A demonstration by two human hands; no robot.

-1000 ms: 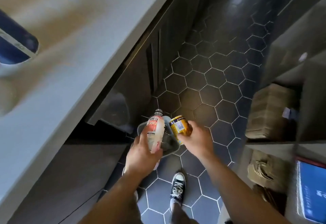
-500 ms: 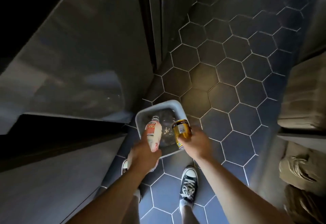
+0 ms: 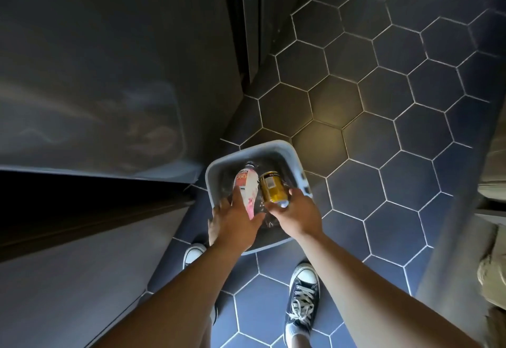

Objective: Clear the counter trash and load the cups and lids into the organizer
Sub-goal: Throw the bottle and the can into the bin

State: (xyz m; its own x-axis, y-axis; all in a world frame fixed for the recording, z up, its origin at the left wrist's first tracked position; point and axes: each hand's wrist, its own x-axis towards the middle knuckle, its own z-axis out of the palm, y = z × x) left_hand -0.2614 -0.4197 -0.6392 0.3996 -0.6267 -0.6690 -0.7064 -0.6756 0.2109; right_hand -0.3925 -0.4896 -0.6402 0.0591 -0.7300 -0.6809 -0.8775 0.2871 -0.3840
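Note:
A grey bin (image 3: 219, 172) stands on the dark hexagon-tiled floor below me. My left hand (image 3: 232, 224) holds a plastic bottle (image 3: 246, 183) with a pink and white label between index finger and thumb, neck pointing down into the bin; the other fingers are spread. My right hand (image 3: 298, 213) grips the base of a yellow can (image 3: 271, 186) with its fingertips, right beside the bottle and also over the bin's opening. Clear crumpled plastic lies in the bin under both items.
A dark glossy cabinet front (image 3: 109, 87) rises on the left, close to the bin. My two sneakers (image 3: 304, 293) stand just behind the bin. Tan paper bags on shelving (image 3: 492, 265) line the right edge. Floor tiles (image 3: 383, 101) stretch ahead.
Both hands have lowered the bottle and the can from above the bin down into its opening. My view has tipped down, so the counter top has left the picture.

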